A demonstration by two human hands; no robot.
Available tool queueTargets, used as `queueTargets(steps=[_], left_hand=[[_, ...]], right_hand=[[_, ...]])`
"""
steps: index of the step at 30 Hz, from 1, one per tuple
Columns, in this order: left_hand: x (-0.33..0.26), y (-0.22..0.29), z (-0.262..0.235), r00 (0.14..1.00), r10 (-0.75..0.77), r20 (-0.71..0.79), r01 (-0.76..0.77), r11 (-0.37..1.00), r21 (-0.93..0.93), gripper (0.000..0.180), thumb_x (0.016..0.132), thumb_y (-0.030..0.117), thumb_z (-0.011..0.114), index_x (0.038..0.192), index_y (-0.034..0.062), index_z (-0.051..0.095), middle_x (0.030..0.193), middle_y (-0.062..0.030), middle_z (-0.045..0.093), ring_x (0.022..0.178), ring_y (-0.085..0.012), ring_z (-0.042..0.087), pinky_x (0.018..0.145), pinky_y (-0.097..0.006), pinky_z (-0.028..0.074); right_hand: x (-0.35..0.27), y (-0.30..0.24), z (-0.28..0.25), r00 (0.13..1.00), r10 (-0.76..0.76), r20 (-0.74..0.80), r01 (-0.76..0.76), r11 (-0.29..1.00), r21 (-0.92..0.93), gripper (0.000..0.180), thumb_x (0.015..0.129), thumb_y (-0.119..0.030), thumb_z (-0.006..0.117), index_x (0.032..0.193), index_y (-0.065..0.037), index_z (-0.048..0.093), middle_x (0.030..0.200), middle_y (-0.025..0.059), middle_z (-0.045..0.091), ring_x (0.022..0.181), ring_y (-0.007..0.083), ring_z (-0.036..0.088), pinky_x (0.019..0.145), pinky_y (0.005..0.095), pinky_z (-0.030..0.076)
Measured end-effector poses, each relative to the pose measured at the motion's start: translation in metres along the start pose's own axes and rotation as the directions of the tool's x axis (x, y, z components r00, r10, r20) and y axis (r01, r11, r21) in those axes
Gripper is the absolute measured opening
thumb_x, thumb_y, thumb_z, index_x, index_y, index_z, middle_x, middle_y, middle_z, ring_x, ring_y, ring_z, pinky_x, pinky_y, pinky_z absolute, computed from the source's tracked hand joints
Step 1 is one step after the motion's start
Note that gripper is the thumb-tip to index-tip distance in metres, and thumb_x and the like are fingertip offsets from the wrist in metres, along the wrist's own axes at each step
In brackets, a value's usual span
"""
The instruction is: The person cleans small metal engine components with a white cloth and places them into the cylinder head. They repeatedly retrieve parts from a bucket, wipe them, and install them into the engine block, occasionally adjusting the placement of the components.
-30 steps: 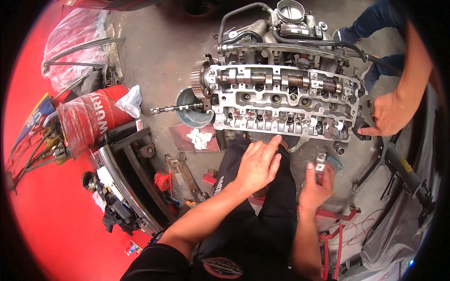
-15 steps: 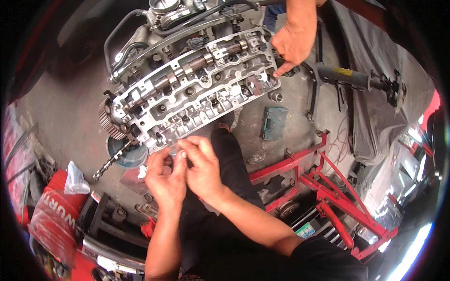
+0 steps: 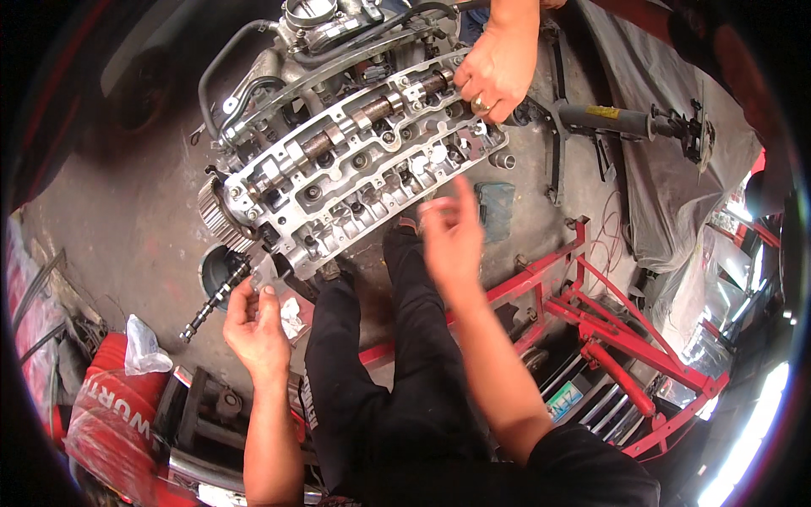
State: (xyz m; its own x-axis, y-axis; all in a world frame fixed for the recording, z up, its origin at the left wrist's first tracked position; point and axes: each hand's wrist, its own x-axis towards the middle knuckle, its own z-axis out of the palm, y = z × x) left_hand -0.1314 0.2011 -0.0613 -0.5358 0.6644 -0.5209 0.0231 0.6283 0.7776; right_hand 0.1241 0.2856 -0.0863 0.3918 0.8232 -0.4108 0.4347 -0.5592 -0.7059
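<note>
A metal cylinder head (image 3: 363,160) lies slantwise before me, one camshaft (image 3: 338,135) in its far row and a toothed pulley (image 3: 221,207) at its left end. Near the lower left corner, my left hand (image 3: 260,331) has thumb and fingertips pinched together; a small translucent piece seems to be at the tips, too faint to name. My right hand (image 3: 452,245) hovers by the near edge, index finger stretched out, its fingers smeared by motion. Another person's hand (image 3: 503,72), with a ring, reaches onto the head's right end. White bits of material (image 3: 438,155) sit in the near row.
A second camshaft (image 3: 215,297) leans at a dark round container (image 3: 221,266) on the left. White crumpled scraps (image 3: 291,319) lie beside my left hand. Rightward are a teal case (image 3: 494,211), a red metal frame (image 3: 591,314) and a grey strut (image 3: 610,120).
My hands have parted: the left went left and down, the right went up and right toward the cylinder head. The other person's pointing hand now has curled fingers. The view shifted slightly.
</note>
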Motion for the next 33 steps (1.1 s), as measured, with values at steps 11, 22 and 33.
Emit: queueTargets(steps=[11,22,33], left_hand=[[-0.001,-0.044,-0.042,0.998,-0.002,-0.066,0.009,0.994,0.110,0.026,0.091,0.005,0.070,0.115,-0.0049,0.069,0.092,-0.0065,0.070,0.080,-0.0132,0.064,0.073,-0.030,0.053],[0.020,0.036,0.048,0.975,0.129,-0.180,-0.120,0.991,0.062,0.022,0.096,0.011,0.071,0.106,-0.0078,0.068,0.079,-0.0037,0.069,0.072,-0.0072,0.062,0.066,-0.025,0.052],[0.055,0.051,0.118,0.932,0.182,-0.313,-0.095,0.957,0.275,0.024,0.087,0.018,0.077,0.094,-0.0039,0.070,0.075,-0.0124,0.071,0.065,-0.0209,0.069,0.063,-0.035,0.055]], right_hand=[[0.112,0.068,-0.075,0.999,-0.025,-0.032,0.012,0.934,-0.357,0.063,0.090,-0.022,0.069,0.149,-0.008,0.051,0.084,0.0074,0.066,0.070,0.0232,0.063,0.076,0.0365,0.054],[0.041,0.046,0.081,0.646,0.763,0.016,-0.478,0.388,0.788,0.078,0.104,-0.061,0.031,0.157,-0.004,0.033,0.159,0.0143,0.039,0.142,0.0334,0.043,0.108,0.0529,0.043],[0.064,-0.019,0.111,0.221,0.930,-0.294,-0.654,0.365,0.662,0.083,0.106,-0.055,0.021,0.132,0.015,0.058,0.137,0.0250,0.062,0.125,0.0371,0.062,0.109,0.0439,0.047]])
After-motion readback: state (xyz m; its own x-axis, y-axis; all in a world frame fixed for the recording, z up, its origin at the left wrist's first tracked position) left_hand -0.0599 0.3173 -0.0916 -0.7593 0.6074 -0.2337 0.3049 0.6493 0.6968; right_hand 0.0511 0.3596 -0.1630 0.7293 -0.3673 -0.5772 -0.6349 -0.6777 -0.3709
